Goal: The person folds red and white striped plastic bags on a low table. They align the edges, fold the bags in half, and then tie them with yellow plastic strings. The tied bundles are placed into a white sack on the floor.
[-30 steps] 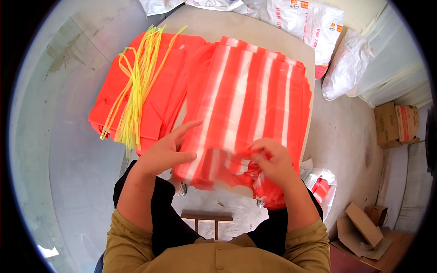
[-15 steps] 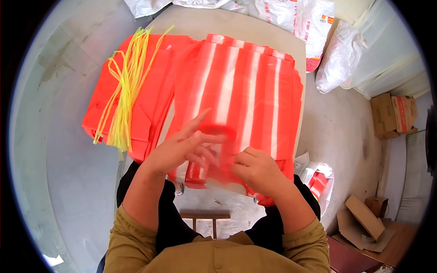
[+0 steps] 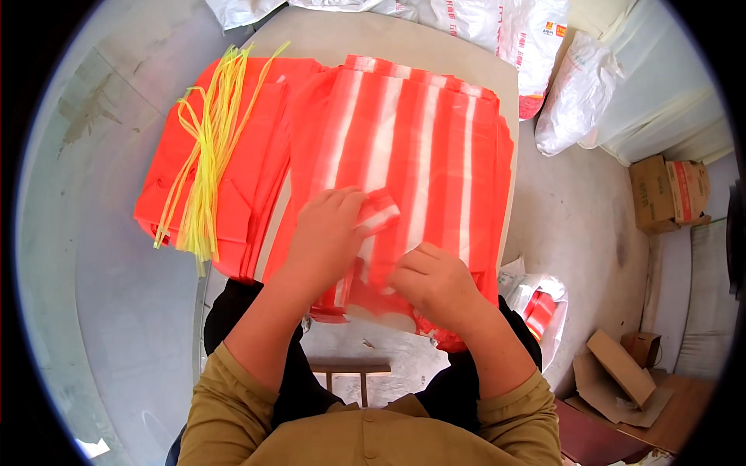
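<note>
A stack of red-and-white striped plastic bags lies in front of me on the table. My left hand is closed over a folded part of the top bag, and a striped fold sticks out past its fingers. Closer to the table's front edge, my right hand has its fingers curled in a pinch on the same bag's thin plastic. Between the two hands the film hangs loose and creased. My left fingertips are mostly hidden.
Left of the stack lies a pile of plain red plastic with a bundle of yellow plastic strips across it. White sacks stand beyond the table. A bag with striped rolls is by my right leg; cardboard boxes sit farther right.
My left hand has gone from spread fingers to closed on the bag, moving slightly up and turning inward. A striped fold now shows beside it. The right hand stays nearly in place.
</note>
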Demonstrator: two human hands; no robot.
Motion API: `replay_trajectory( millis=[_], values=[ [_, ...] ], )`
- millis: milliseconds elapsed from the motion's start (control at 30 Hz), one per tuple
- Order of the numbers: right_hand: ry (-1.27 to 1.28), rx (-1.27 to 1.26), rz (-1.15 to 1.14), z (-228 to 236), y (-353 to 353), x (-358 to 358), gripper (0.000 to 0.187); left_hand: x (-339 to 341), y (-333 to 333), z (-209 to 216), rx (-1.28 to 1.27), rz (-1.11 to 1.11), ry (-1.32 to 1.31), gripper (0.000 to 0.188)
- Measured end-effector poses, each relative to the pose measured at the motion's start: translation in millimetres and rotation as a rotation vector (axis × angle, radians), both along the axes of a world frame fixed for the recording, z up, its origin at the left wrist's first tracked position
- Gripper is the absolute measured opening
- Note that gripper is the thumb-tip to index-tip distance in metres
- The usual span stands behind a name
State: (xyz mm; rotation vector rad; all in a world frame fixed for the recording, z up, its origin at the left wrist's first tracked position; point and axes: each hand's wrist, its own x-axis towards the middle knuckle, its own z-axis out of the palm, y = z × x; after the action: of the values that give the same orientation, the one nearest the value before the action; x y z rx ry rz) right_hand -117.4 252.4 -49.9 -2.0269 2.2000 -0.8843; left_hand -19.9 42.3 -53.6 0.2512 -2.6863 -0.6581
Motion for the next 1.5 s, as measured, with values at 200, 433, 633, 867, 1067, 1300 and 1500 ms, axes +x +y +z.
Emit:
replay_trajectory(
  millis=[200,433,633,867,1067,1300,1500],
  values=[
    [-0.148,-0.011,-0.074,6.5,-1.9,-0.3,0.016,-12.6,0.1,4.9,0.134,-0.16,-0.191,0.026],
    [-0.323,-0.023,-0.216,3.9,-5.3,-2.5,0.013,1.7,-5.0,-6.1,0.116,-0.336,-0.096,0.025],
    [-0.404,-0.026,-0.296,-2.6,-11.5,-8.6,0.013,5.5,-1.4,16.8,0.181,-0.385,-0.138,0.028],
    [-0.521,-0.047,-0.38,0.3,-11.5,-18.6,0.018,-2.4,2.2,-9.0,0.296,-0.324,-0.121,0.021],
    [-0.719,-0.181,-0.765,-2.7,55.1,-77.1,0.03,-2.7,-1.6,-0.5,0.745,-0.211,-0.282,0.039],
    [-0.635,-0.03,-0.775,-11.8,76.9,-73.9,0.044,-3.6,-6.0,-5.5,0.972,-0.18,-0.334,0.035],
    [-0.684,-0.036,-0.764,-5.5,71.9,-66.5,0.047,0.1,-6.7,-5.7,1.023,-0.18,-0.304,0.033]
  ],
)
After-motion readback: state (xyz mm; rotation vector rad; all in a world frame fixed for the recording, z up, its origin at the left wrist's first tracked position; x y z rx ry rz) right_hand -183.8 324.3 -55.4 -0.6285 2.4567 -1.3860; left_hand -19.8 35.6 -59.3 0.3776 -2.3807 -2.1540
